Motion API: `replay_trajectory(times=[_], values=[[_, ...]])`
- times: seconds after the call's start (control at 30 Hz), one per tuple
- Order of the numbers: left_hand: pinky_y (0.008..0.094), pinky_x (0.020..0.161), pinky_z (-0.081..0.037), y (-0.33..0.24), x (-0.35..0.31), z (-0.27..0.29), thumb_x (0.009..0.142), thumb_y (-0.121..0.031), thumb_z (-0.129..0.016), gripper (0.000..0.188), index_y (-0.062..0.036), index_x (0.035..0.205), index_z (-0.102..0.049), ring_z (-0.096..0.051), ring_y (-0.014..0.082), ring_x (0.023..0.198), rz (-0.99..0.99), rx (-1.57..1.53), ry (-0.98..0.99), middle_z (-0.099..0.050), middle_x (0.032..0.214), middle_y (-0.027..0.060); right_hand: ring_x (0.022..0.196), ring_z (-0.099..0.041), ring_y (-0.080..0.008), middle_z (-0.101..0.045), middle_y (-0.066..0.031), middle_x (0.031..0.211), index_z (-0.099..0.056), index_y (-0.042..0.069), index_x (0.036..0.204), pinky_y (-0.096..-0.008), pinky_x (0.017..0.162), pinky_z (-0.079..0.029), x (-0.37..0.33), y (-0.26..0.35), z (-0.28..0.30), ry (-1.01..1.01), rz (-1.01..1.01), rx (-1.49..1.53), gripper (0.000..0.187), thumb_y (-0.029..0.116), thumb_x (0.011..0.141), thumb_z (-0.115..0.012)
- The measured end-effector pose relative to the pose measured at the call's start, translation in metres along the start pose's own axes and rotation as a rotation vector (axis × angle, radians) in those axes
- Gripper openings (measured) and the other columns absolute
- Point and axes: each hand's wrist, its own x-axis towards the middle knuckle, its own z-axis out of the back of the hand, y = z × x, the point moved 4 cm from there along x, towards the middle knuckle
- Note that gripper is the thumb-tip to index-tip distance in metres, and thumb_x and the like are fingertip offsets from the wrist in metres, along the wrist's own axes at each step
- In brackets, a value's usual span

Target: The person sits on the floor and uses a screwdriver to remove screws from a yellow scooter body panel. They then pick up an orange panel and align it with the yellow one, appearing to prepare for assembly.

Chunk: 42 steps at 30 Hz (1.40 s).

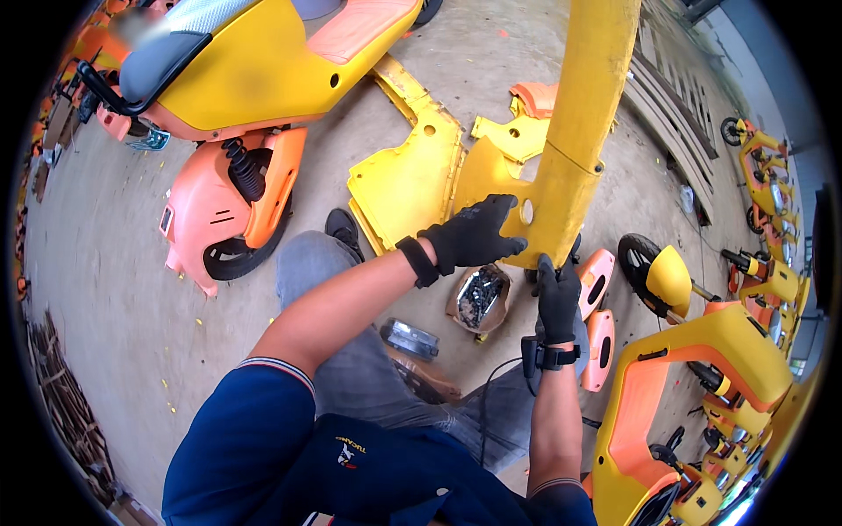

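Observation:
A long yellow scooter body panel point(574, 131) stands tilted in front of me, reaching up past the top of the view. It has a round hole low down and a curved wing on its left side. My right hand point(560, 302), in a black glove, grips its lower end, thumb on the near face; the other fingers are partly hidden. My left hand point(476, 235), also gloved, is beside the panel's lower left, thumb and forefinger spread apart. Below the hands a crumpled bag point(481, 298) holds small dark parts.
Yellow panels point(403, 175) lie on the floor ahead. A yellow and pink scooter point(237, 79) stands at the left, another scooter body point(693, 351) at the right. Pink oval parts point(598, 351) lie near my right knee, a shiny case point(410, 339) between my legs, wooden pallets point(671, 114) behind.

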Motion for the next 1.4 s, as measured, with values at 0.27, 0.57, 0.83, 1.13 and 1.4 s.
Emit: replay_trajectory(times=[0.27, 0.57, 0.83, 1.13, 1.4], values=[[0.0443, 0.107, -0.036, -0.001, -0.008, -0.007, 0.078, -0.042, -0.075, 0.085, 0.0043, 0.139, -0.036, -0.041, 0.0423, 0.13, -0.095, 0.333, 0.029, -0.041, 0.139, 0.0311, 0.047, -0.047, -0.01, -0.051, -0.0022, 0.061, -0.062, -0.001, 0.094, -0.0264, 0.046, -0.04, 0.039, 0.043, -0.011, -0.062, 0.098, 0.015, 0.027, 0.026, 0.094, -0.06], [0.0514, 0.109, -0.03, 0.001, -0.011, -0.001, 0.07, -0.049, -0.08, 0.106, 0.0021, 0.146, -0.026, -0.034, 0.0477, 0.133, -0.082, 0.488, -0.069, -0.03, 0.146, 0.0315, 0.046, -0.047, -0.0075, -0.052, 0.0008, 0.064, -0.06, 0.002, 0.094, -0.0227, 0.044, -0.038, 0.065, 0.111, 0.036, -0.218, -0.064, 0.288, 0.029, 0.031, 0.095, -0.061], [0.0553, 0.106, -0.03, 0.002, -0.024, -0.009, 0.075, -0.046, -0.075, 0.102, 0.0, 0.148, -0.02, -0.035, 0.0473, 0.131, -0.053, 0.73, -0.13, -0.03, 0.145, 0.0314, 0.06, -0.045, -0.0085, -0.044, 0.0009, 0.071, -0.049, -0.005, 0.132, -0.019, 0.054, -0.04, 0.087, 0.094, 0.11, -0.127, 0.041, 0.46, 0.055, -0.005, 0.077, -0.056], [0.0424, 0.051, -0.049, 0.027, -0.04, -0.017, 0.085, -0.014, -0.054, 0.044, 0.0076, 0.122, -0.046, -0.063, 0.0323, 0.061, -0.05, 0.657, -0.221, -0.059, 0.082, 0.0192, 0.046, -0.044, -0.0053, -0.046, 0.0051, 0.058, -0.055, 0.013, 0.083, -0.0177, 0.043, -0.036, 0.121, 0.072, 0.102, -0.121, -0.169, 0.5, 0.021, 0.029, 0.093, -0.065], [0.0459, 0.057, -0.049, 0.025, -0.045, -0.024, 0.088, -0.008, -0.05, 0.023, -0.0006, 0.109, -0.046, -0.064, 0.0362, 0.069, -0.017, 0.423, -0.13, -0.061, 0.079, 0.0185, 0.045, -0.046, -0.0074, -0.046, 0.0052, 0.057, -0.059, 0.013, 0.086, -0.02, 0.041, -0.033, 0.158, 0.07, 0.074, -0.026, -0.267, 0.406, 0.024, 0.035, 0.089, -0.068]])
